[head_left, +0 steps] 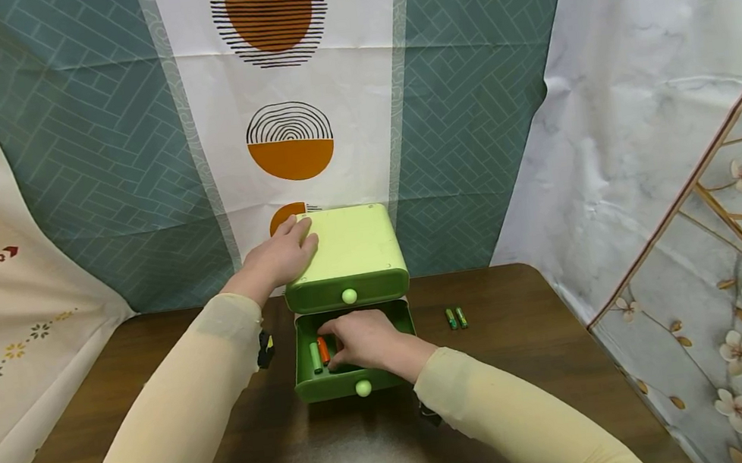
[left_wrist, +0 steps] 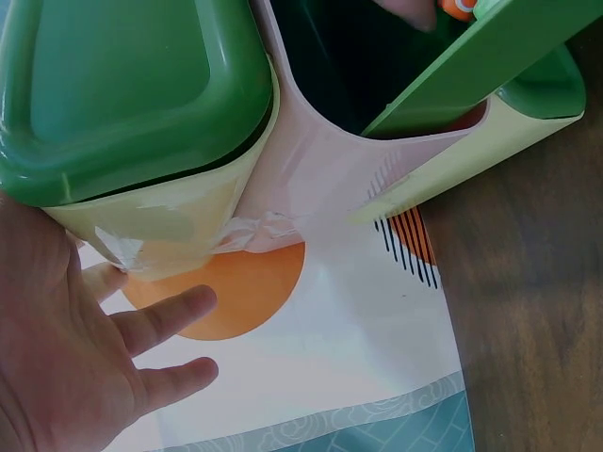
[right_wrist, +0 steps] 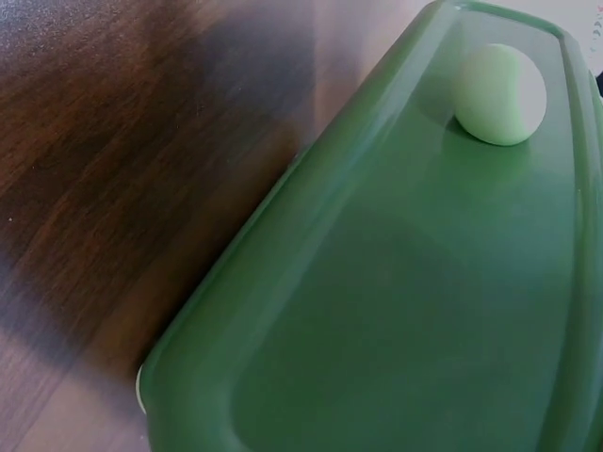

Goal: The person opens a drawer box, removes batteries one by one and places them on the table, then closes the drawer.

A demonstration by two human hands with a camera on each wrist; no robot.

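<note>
The left hand point(head_left: 280, 253) rests on the left side of the pale green top of a small two-drawer cabinet point(head_left: 358, 240); its fingers look spread in the left wrist view. Over the pulled-out lower drawer point(head_left: 320, 390), the right hand point(head_left: 365, 337) reaches in, thumb and forefinger apart beside an orange cylinder point(head_left: 323, 350). A light green cylinder point(head_left: 315, 358) lies left of the orange one. The palm covers the drawer's right part. The upper drawer point(head_left: 316, 296) is closed. The right wrist view shows a green drawer front point(right_wrist: 396, 282) with a round knob point(right_wrist: 499, 94), not the hand.
Two small green batteries point(head_left: 451, 319) point(head_left: 461, 318) lie on the brown table point(head_left: 497, 370) right of the cabinet. Patterned cloth point(head_left: 113, 139) hangs behind the table, with pale cloths at both sides.
</note>
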